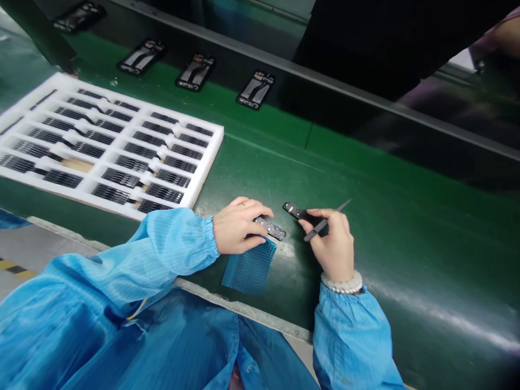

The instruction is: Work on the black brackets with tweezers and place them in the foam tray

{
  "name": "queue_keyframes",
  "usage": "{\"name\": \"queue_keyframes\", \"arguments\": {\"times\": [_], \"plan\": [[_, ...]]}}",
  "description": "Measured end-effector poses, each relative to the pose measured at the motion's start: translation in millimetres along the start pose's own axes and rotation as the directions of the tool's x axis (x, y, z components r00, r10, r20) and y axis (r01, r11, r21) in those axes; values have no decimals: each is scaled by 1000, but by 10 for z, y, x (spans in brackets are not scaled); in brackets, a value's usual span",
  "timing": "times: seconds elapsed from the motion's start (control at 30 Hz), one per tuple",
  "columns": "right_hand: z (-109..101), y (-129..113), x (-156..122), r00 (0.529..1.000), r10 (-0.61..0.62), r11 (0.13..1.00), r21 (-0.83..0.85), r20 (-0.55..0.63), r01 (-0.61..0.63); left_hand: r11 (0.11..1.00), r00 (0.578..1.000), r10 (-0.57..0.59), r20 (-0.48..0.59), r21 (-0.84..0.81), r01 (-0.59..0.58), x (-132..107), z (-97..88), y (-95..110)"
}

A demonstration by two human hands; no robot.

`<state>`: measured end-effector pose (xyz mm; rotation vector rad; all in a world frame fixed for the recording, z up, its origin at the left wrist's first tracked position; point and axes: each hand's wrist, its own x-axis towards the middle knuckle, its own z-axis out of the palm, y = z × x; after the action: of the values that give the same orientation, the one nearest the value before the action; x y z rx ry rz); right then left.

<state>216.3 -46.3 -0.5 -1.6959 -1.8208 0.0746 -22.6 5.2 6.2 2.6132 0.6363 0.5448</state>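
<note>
Left hand (238,227) is pinching a small black board (271,228) over the blue mesh pad (249,265) on the table (365,254), right hand (333,246) is gripping tweezers (325,223) beside a second part (294,210); resting both wrists looks advisable.

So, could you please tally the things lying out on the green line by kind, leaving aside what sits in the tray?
Phone frames: 4
White foam tray: 1
Blue dotted sheet: 1
Small black parts: 2
Dark slim tool: 1
Total: 9
</note>
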Motion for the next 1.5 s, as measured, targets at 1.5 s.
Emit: {"name": "queue_keyframes", "arguments": {"times": [1.5], "plan": [[-45, -584, -426, 908, 278, 594, 687, 313, -419, 994, 999, -4, 43, -105, 8, -9, -51, -51]]}}
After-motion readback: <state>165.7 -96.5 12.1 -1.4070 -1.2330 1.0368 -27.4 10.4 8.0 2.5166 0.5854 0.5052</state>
